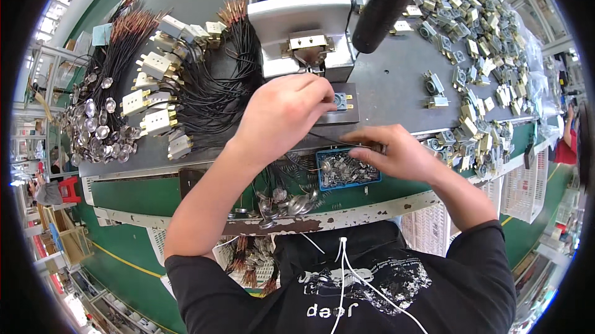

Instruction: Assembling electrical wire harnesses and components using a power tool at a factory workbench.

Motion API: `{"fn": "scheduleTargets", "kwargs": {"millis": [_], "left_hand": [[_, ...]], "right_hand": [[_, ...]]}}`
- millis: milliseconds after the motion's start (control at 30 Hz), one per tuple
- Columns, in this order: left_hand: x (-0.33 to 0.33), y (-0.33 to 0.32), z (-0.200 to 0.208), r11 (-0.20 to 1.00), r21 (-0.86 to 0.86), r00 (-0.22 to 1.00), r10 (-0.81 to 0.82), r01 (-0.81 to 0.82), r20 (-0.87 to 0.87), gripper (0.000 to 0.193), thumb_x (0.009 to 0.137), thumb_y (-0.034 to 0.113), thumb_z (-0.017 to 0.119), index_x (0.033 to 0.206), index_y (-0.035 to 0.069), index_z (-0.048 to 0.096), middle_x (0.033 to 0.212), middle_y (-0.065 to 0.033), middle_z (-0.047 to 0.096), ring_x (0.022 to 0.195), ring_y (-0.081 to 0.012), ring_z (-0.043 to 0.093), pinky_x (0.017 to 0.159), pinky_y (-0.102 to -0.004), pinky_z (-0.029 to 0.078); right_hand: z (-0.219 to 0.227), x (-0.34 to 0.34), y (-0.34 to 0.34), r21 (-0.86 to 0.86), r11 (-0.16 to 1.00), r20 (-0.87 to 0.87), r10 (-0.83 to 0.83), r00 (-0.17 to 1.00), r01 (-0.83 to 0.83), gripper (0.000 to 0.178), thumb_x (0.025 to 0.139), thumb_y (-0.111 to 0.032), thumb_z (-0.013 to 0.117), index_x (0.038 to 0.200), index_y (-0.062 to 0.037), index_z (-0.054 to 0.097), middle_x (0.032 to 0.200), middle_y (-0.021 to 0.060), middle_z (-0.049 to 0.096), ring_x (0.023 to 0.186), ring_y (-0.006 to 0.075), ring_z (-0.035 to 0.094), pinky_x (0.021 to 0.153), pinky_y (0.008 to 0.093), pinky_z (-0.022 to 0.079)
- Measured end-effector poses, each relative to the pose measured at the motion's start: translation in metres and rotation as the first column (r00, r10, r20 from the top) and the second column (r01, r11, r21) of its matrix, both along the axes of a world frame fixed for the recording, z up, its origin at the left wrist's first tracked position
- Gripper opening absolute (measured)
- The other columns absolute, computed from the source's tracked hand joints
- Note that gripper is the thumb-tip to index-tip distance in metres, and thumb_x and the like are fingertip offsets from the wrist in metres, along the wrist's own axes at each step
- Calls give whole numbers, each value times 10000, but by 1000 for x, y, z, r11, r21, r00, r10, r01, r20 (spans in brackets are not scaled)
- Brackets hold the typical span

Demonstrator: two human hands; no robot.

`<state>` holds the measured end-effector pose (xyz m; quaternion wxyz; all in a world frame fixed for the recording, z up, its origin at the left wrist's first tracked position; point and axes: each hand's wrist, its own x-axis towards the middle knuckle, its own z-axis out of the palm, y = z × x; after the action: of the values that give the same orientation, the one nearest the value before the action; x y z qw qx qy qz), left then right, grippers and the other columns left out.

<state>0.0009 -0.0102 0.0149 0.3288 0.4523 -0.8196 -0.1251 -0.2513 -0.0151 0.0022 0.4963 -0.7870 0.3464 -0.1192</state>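
My left hand [286,109] is curled over a dark metal block [338,114] below a white bench machine [300,21]. Its fingertips are pressed together and turned away, so whatever they pinch is hidden. Beside those fingers, a small grey switch-like part [340,101] with brass tabs sits on the block. My right hand [400,153] is closed, thumb against fingers, on a thin black wire [331,140] that runs left beneath my left hand. Just under my right hand stands a blue tray [351,186] of small metal pieces.
Wired metal-cased parts [158,66] and bundled black wires [217,95] lie left, near round silver caps [93,124]. Loose metal parts [474,48] are heaped right. A thick black tube [390,8] slants overhead. More wired caps [288,202] lie at the table's front.
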Motion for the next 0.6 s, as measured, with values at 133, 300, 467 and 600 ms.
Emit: {"fn": "scheduleTargets", "kwargs": {"millis": [133, 300, 467, 600], "left_hand": [[-4, -5, -14, 999, -36, 996, -17, 20, 93, 110, 843, 99, 750, 914, 55, 679, 898, -56, 716, 842, -276, 697, 765, -377, 554], [-9, -2, -12, 1000, -2, 986, -14, 15, 164, 117, 853, 102, 744, 932, 54, 672, 947, -53, 696, 859, -279, 691, 775, -385, 549], [-13, -1, -9, 996, 77, 981, 22, -38, 190, 159, 862, 117, 744, 982, 58, 658, 1013, -57, 667, 913, -279, 681, 791, -393, 547], [-10, 8, 12, 996, 86, 992, -12, 1, 122, 243, 874, 166, 739, 1079, 68, 654, 1055, -81, 659, 950, -275, 671, 815, -384, 547]], "right_hand": [[-1, -3, 11, 1, 999, 126, -38, 991, 38, 422, 843, -30, 822, 1235, -50, 669, 886, 63, 682, 819, 169, 669, 770, 305, 538], [-12, -10, 17, -116, 991, 288, -38, 957, 74, 388, 832, 1, 824, 1180, -45, 661, 1010, 86, 688, 860, 175, 670, 787, 315, 543], [-19, -12, 19, -160, 983, 338, -31, 940, 90, 364, 844, 22, 809, 1160, -33, 636, 1095, 107, 673, 911, 201, 689, 802, 329, 561], [-20, -13, 21, -156, 954, 431, -168, 887, 256, 372, 851, 37, 794, 1179, -21, 630, 1141, 121, 677, 989, 223, 714, 830, 328, 570]]}}
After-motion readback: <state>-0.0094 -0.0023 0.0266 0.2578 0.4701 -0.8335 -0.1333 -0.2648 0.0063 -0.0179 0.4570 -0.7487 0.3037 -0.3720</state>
